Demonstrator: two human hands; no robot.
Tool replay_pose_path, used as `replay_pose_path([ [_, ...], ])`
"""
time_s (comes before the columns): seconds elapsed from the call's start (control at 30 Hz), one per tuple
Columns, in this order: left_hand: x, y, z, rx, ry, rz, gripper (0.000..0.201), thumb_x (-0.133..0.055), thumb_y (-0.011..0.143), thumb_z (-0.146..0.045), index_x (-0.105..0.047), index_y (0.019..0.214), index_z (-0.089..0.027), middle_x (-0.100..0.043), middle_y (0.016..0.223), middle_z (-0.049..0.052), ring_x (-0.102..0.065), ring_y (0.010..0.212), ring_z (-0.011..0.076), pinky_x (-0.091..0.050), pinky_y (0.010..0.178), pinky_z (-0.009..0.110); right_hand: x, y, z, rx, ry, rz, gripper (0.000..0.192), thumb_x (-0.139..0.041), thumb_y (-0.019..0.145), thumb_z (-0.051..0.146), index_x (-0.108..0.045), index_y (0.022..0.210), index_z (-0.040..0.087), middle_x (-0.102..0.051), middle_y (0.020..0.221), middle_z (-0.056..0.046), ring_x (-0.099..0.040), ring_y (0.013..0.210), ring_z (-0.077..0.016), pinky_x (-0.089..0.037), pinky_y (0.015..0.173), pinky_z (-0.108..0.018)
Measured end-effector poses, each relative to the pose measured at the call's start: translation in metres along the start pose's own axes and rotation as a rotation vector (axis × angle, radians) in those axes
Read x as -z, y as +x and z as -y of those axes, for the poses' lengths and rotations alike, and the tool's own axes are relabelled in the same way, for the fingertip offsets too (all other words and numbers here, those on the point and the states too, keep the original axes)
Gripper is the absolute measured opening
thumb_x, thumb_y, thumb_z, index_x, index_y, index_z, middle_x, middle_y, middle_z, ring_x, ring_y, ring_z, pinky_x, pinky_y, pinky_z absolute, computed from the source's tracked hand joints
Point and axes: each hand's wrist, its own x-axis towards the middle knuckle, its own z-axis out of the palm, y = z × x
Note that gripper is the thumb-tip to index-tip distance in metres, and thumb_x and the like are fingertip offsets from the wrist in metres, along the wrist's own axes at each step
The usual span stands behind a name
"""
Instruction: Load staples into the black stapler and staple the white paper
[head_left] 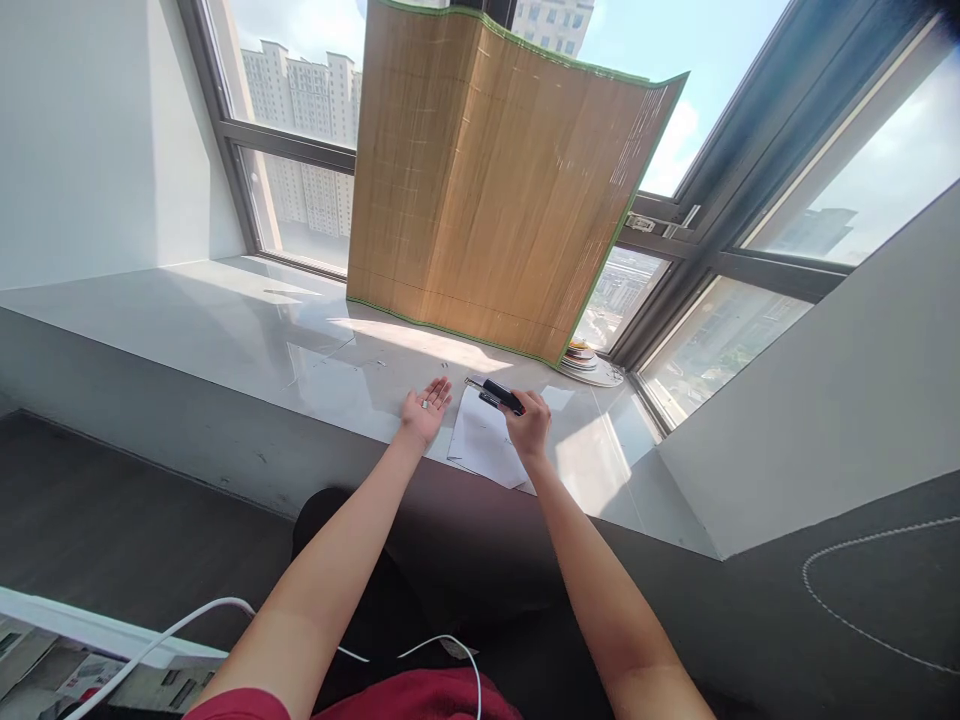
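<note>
My left hand [426, 412] is turned palm up over the sill's front edge, with its fingers stretched out. A small pale, shiny piece [425, 404], perhaps a strip of staples, lies on that palm. My right hand [529, 424] is wrapped round a black stapler [501, 396], whose top and base stand apart at the end facing left. Below the stapler, white sheets of paper [484, 440] lie on the sill. Beyond my left fingertips are tiny metallic bits [445, 366], too small to make out.
A green-edged bamboo mat [487, 190] leans against the window behind the pale window sill [330, 390]. Stacked round discs [592, 370] sit at the right corner. A white cable [180, 625] runs low at the left. A beaded cord [832, 605] hangs at the right.
</note>
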Motion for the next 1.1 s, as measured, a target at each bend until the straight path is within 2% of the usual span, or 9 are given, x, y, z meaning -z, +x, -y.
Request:
replay_pose_path([
  [0.07,-0.001,-0.001,0.000,0.001,0.011,-0.009,0.056,-0.023,0.111,-0.041,-0.063,0.138,-0.014,-0.064,0.145,0.019,-0.064,0.134,0.0263,-0.055,0.105,0.041,0.002,0.009,-0.015,-0.165,0.062,0.020,0.027,-0.069,0.085,0.035,-0.079,0.106,0.021,-0.075,0.099,-0.010,-0.067,0.089,-0.0279,-0.050,0.085,-0.040],
  [0.17,-0.004,-0.003,0.000,0.001,0.022,-0.014,0.054,-0.024,0.111,-0.041,-0.064,0.134,-0.014,-0.064,0.146,0.019,-0.063,0.135,0.0257,-0.054,0.107,0.039,0.003,0.017,-0.036,-0.288,0.123,0.087,0.031,-0.073,0.078,0.040,-0.081,0.102,0.022,-0.077,0.094,-0.007,-0.068,0.086,-0.0275,-0.050,0.082,-0.038],
  [0.37,-0.002,0.001,0.001,0.049,0.093,-0.013,0.053,-0.026,0.111,-0.043,-0.067,0.128,-0.014,-0.067,0.141,0.018,-0.063,0.135,0.0250,-0.047,0.115,0.041,0.000,0.017,-0.053,-0.306,0.139,0.170,0.034,-0.078,0.074,0.037,-0.080,0.103,0.020,-0.078,0.097,-0.008,-0.067,0.092,-0.0297,-0.051,0.089,-0.042],
  [0.47,0.000,0.006,0.001,0.083,0.118,-0.008,0.056,-0.026,0.111,-0.047,-0.068,0.126,-0.014,-0.069,0.138,0.020,-0.065,0.132,0.0260,-0.047,0.115,0.042,0.000,0.017,-0.036,-0.190,0.062,0.011,0.032,-0.079,0.077,0.039,-0.079,0.104,0.021,-0.076,0.108,-0.011,-0.062,0.105,-0.0334,-0.050,0.094,-0.048],
  [0.53,0.001,0.008,0.002,0.082,0.125,-0.013,0.056,-0.026,0.110,-0.048,-0.068,0.128,-0.015,-0.070,0.135,0.020,-0.067,0.129,0.0264,-0.049,0.114,0.043,-0.004,0.018,-0.012,-0.034,0.040,-0.077,0.020,-0.075,0.085,0.037,-0.078,0.099,0.023,-0.075,0.110,-0.011,-0.059,0.109,-0.0331,-0.049,0.096,-0.049],
  [0.63,0.000,0.008,0.003,0.078,0.140,-0.016,0.055,-0.026,0.110,-0.047,-0.066,0.131,-0.015,-0.071,0.133,0.019,-0.069,0.126,0.0260,-0.050,0.112,0.043,-0.020,0.019,0.033,0.203,0.173,0.099,0.009,-0.069,0.090,0.025,-0.077,0.093,0.025,-0.076,0.099,-0.007,-0.062,0.099,-0.0270,-0.052,0.091,-0.042],
  [0.77,-0.003,0.007,0.004,0.074,0.149,-0.027,0.056,-0.026,0.110,-0.049,-0.064,0.130,-0.014,-0.074,0.122,0.019,-0.070,0.122,0.0266,-0.054,0.109,0.039,-0.057,0.020,0.077,0.271,0.255,0.357,0.008,-0.076,0.085,0.020,-0.076,0.088,0.027,-0.076,0.087,0.000,-0.064,0.093,-0.0240,-0.054,0.083,-0.037],
  [0.9,-0.001,0.008,0.004,0.061,0.162,-0.039,0.055,-0.023,0.111,-0.048,-0.067,0.118,-0.014,-0.076,0.102,0.016,-0.073,0.114,0.0281,-0.058,0.102,0.039,-0.084,0.022,0.088,0.234,0.233,0.452,0.013,-0.081,0.078,0.019,-0.075,0.083,0.029,-0.074,0.079,0.003,-0.067,0.095,-0.0260,-0.055,0.078,-0.037],
  [1.1,0.003,0.010,0.004,0.056,0.206,-0.013,0.058,-0.024,0.111,-0.049,-0.070,0.106,-0.013,-0.075,0.094,0.015,-0.074,0.106,0.0277,-0.058,0.099,0.038,-0.086,0.028,0.087,0.162,0.206,0.517,0.018,-0.073,0.080,0.014,-0.077,0.084,0.031,-0.077,0.084,0.004,-0.074,0.093,-0.0239,-0.056,0.083,-0.039],
])
